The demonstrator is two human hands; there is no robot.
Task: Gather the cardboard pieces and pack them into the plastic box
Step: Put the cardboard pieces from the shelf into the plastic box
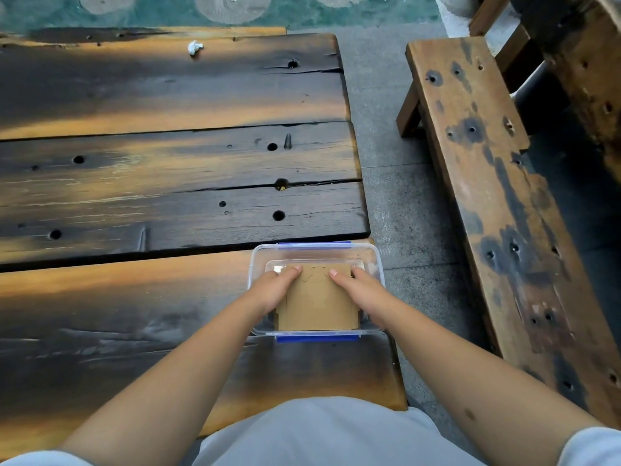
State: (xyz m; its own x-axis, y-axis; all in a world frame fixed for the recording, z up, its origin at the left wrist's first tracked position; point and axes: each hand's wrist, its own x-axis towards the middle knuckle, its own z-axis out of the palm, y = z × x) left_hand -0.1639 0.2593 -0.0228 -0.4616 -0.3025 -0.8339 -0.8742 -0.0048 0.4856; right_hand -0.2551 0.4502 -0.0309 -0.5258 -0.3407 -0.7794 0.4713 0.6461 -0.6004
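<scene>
A clear plastic box (pixel 376 260) with blue clips stands at the near right corner of the wooden table. Inside it lies a stack of brown cardboard pieces (pixel 317 306), the top one flat with faint cut lines. My left hand (pixel 274 287) grips the stack's left edge, fingers reaching into the box. On the stack's right edge rests my right hand (pixel 361 290), index finger laid on top of the cardboard. Both hands are inside the box's rim.
The dark plank table (pixel 168 163) stretches away to the left and far side, with a crumpled white scrap (pixel 195 47) near its far edge. A wooden bench (pixel 487 196) stands to the right across a strip of grey floor.
</scene>
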